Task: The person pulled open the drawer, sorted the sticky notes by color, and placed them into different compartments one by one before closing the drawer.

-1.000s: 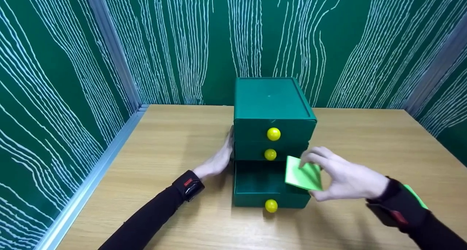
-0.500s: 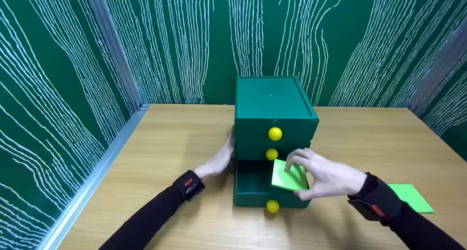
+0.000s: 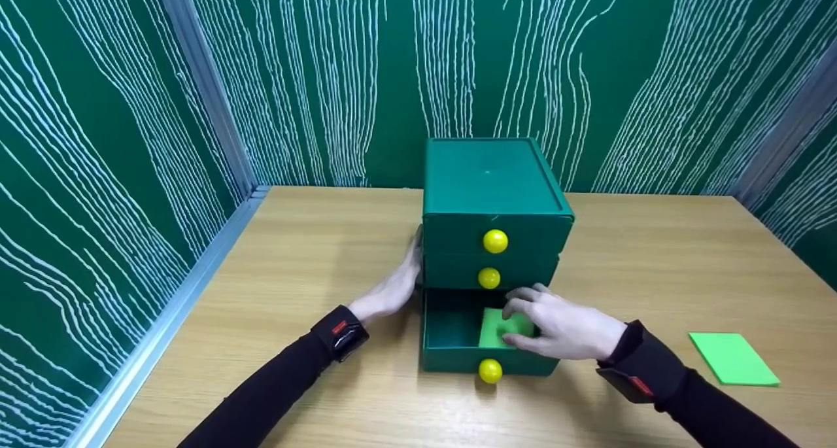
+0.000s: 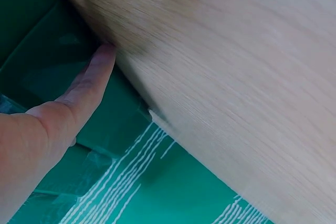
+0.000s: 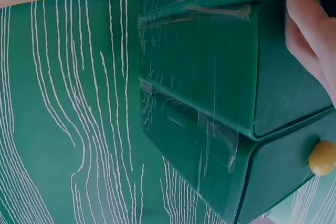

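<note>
A green cabinet of drawers [image 3: 495, 173] with yellow knobs stands mid-table, its bottom drawer [image 3: 451, 360] pulled out. Inside that drawer, toward the right, lies a light green square pad [image 3: 492, 329], like sticky notes. Over the pad is my right hand [image 3: 562, 324], thumb and fingers spread apart, partly covering it. In the right wrist view only some fingers [image 5: 310, 24] show, at the drawer opening. My left hand [image 3: 392, 288] rests against the cabinet's left side; the left wrist view shows a straight finger [image 4: 92, 82] along the green wall, close to the tabletop.
A second light green pad [image 3: 734, 358] lies on the wooden table [image 3: 314, 252] to the right, beside my right forearm. Green walls [image 3: 392, 75] with white wavy lines enclose the table at back and sides. Clear tape [image 5: 220, 135] covers part of the cabinet's side.
My right hand has moved left and down, bringing the pad from in front of the drawer into it. Its fingers have loosened from the pad. The left hand has stayed in place.
</note>
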